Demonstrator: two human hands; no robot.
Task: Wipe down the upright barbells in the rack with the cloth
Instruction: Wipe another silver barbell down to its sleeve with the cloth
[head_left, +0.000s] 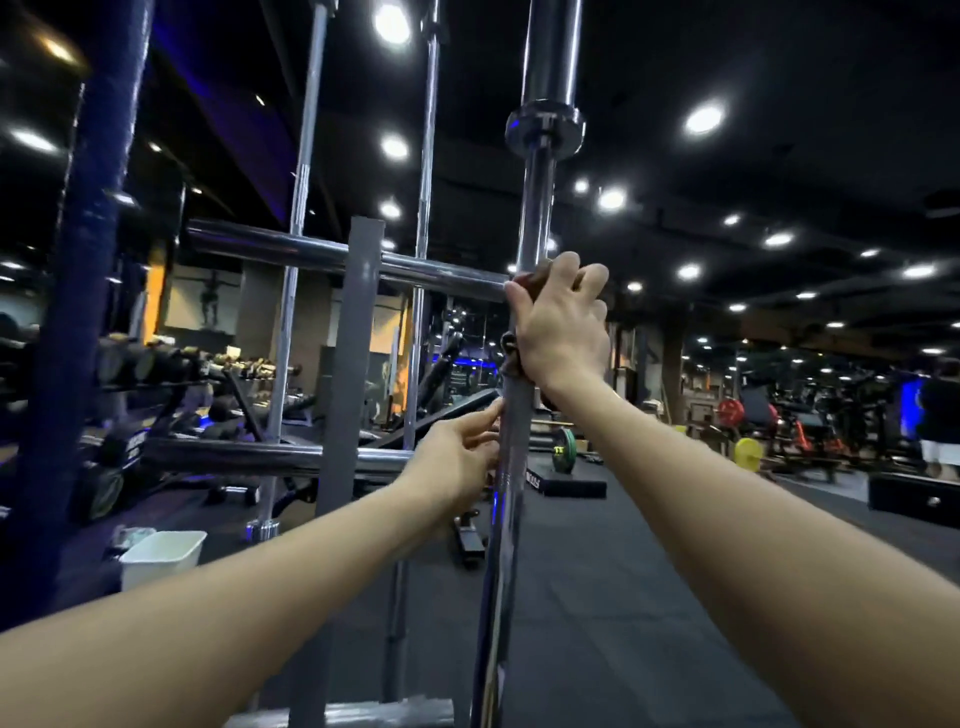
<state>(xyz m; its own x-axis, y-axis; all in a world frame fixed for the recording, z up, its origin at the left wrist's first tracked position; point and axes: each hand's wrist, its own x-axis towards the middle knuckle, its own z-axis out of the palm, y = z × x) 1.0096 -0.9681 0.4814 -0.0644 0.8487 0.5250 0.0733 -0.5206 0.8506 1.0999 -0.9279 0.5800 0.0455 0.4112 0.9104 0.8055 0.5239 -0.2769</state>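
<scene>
From my head camera, my right hand (558, 322) reached up and wrapped around the nearest upright barbell (535, 208), squeezing a dark cloth (511, 358) against the shaft just below the collar. My left hand (457, 460) sat lower on the same bar, fingertips pinching it lightly from the left. Most of the cloth was hidden under my palm; only bunched edges showed. The bar's foot was cut off at the bottom edge. Two more barbells (301, 208) stood behind in the grey rack (358, 332). A white bin (162, 557) sat on the dark rubber floor (649, 597) of the dim gym.
</scene>
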